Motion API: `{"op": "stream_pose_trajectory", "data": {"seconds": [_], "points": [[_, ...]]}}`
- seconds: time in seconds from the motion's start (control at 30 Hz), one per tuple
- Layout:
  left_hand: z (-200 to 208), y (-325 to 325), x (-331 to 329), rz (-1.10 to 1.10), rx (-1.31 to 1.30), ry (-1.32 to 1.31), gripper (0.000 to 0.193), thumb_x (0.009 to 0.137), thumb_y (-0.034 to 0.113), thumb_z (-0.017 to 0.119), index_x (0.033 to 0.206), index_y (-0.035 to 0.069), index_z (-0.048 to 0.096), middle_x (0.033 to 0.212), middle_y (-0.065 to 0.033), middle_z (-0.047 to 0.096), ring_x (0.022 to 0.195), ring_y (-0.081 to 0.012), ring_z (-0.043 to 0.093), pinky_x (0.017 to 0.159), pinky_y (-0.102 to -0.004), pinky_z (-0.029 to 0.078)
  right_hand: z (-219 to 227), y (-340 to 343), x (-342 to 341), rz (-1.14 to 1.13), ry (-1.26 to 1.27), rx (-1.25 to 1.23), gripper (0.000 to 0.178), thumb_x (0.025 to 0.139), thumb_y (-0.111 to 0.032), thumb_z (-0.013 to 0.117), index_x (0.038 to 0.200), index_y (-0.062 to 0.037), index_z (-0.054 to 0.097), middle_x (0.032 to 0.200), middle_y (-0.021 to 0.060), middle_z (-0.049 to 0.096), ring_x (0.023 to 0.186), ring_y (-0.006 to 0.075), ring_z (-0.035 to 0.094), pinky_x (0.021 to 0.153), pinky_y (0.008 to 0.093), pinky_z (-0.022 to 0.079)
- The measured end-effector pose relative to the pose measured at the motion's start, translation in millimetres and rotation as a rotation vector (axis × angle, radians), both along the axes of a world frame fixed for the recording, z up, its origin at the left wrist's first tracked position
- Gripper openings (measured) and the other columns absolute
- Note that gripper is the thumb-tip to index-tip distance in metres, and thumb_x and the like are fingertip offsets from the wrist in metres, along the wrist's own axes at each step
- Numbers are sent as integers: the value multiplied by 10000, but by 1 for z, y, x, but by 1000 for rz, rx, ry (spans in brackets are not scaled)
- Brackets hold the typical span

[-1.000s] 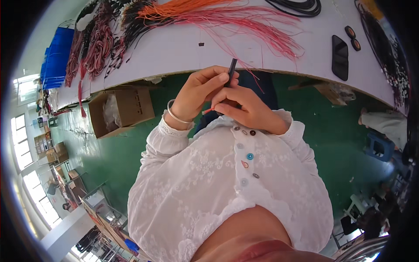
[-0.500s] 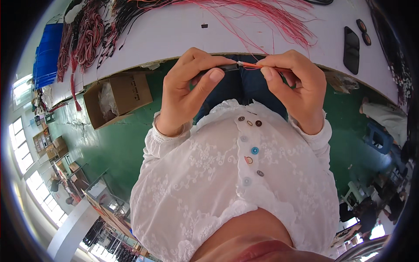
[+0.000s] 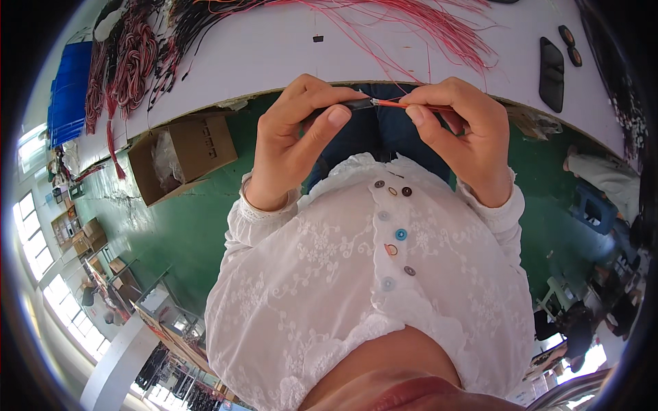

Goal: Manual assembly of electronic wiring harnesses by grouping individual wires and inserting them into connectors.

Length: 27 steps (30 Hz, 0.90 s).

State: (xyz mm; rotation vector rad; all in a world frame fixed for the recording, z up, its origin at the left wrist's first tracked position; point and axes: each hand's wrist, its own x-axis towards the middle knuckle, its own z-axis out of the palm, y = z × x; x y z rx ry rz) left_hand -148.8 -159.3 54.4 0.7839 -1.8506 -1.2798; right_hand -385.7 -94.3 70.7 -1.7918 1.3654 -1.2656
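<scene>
Holds left hand point(image 3: 291, 137) and right hand point(image 3: 462, 133) apart, against their overlap one second ago; lays black tube point(image 3: 359, 105) sideways between them, then pointing up. Looks down on green floor point(image 3: 185, 226) and a pale tabletop point(image 3: 274, 61) curving across the upper view. Wears a white shirt point(image 3: 329, 274) with mixed buttons. Has red wires point(image 3: 425, 31) spread across the tabletop beyond the hands, a brown cardboard box point(image 3: 202, 144) below the table edge at left, and red-and-black cables point(image 3: 137, 65) bunched at upper left. Pinches the black tube between left thumb and fingers, closed firmly, just in front of the table edge. Closes right thumb and forefinger likewise on slim orange wires point(image 3: 391, 103), pointed at the tube's end; cannot tell whether entering or only touching.
</scene>
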Motion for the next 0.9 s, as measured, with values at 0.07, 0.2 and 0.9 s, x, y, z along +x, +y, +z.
{"op": "stream_pose_trajectory", "data": {"seconds": [0.07, 0.2, 0.9], "points": [[1, 0, 0, -2, -4, -1, 191, 953, 85, 679, 1121, 27, 751, 882, -2, 550, 728, -72, 438, 624, -223, 319, 2, 0, 0, -24, 1, 0, 115, 842, -12, 742, 945, -60, 721, 746, 23, 650, 594, 118, 524, 536, 247, 392], [7, -1, 1, -24, -29, -57, 180, 939, 78, 688, 1098, 40, 764, 882, -12, 560, 725, -82, 454, 621, -231, 334, 8, -2, -5, -13, 90, -55, 145, 820, -4, 755, 946, -65, 717, 748, 35, 646, 604, 148, 553, 547, 271, 428], [12, 6, 3, 61, -182, -215, 201, 883, 25, 727, 1073, 68, 778, 884, -25, 608, 694, -92, 505, 570, -235, 368, 19, 0, -5, 67, 385, -252, 191, 752, -22, 774, 905, -61, 668, 783, 60, 573, 690, 232, 594, 608, 336, 492]]}}
